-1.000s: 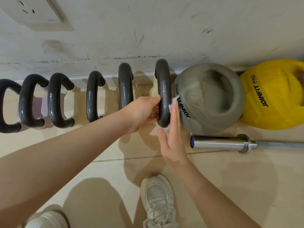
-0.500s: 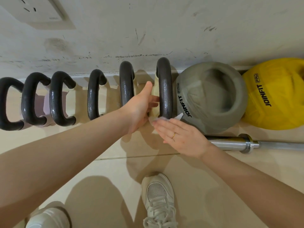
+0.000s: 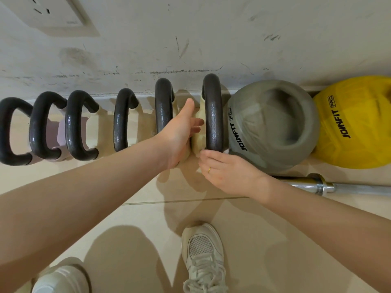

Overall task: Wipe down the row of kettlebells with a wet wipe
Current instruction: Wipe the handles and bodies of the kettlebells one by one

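Note:
Several kettlebells with black handles stand in a row along the wall. My left hand (image 3: 179, 132) grips the cream kettlebell (image 3: 198, 144) between two handles, fingers curled in under its black handle (image 3: 213, 113), thumb pointing at the wall. My right hand (image 3: 224, 172) lies palm down against the near, lower end of that kettlebell and presses the wet wipe (image 3: 226, 152) to it. Only a small white corner of the wipe shows past my fingers. A ring sits on one finger of my right hand.
A grey kettlebell (image 3: 273, 123) and a yellow one (image 3: 355, 127) lie right of the cream one. A steel barbell end (image 3: 321, 187) rests on the tiled floor by my right wrist. More handles (image 3: 78, 125) run off left. My shoes (image 3: 203, 254) stand below. A wall socket (image 3: 48, 13) is upper left.
My right hand came down from the right side of the handle to the kettlebell's near base, turning palm down. My left hand slid off the handle onto the cream body.

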